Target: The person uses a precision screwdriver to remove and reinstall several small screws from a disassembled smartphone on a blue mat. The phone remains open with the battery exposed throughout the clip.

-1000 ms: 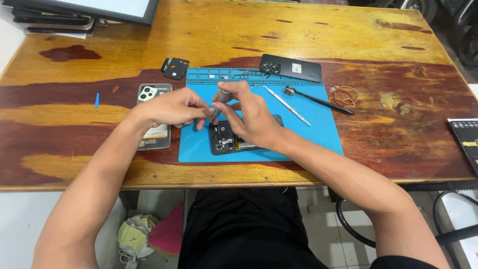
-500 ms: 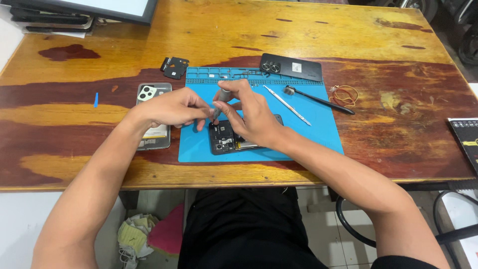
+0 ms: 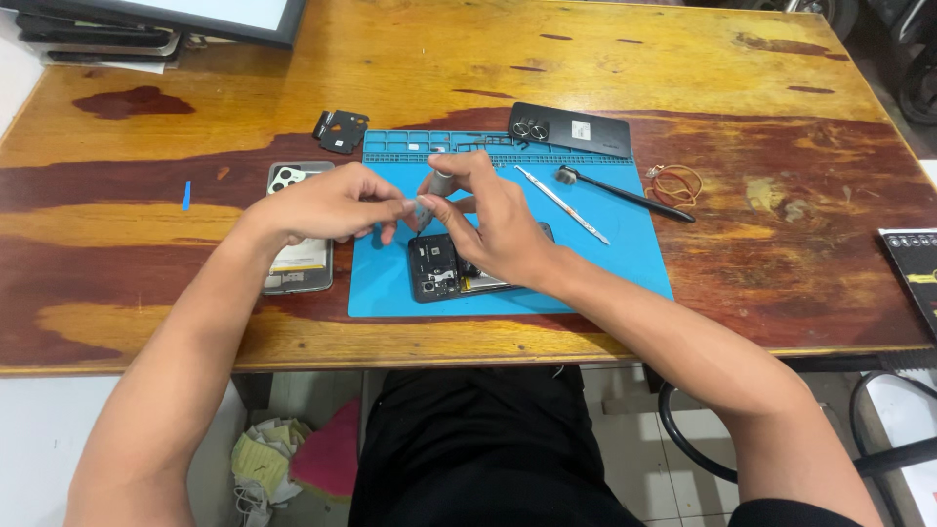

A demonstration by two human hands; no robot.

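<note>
Little has shifted since a second ago: both hands stay pinched together above the opened phone on the blue mat. From left, the left hand closes its fingertips on a small pale part; the right hand grips a slim grey tool. A slip could drop the part into the exposed circuitry.

Phone repair workbench: blue repair mat, opened phone, tools, worn wooden table.
</note>
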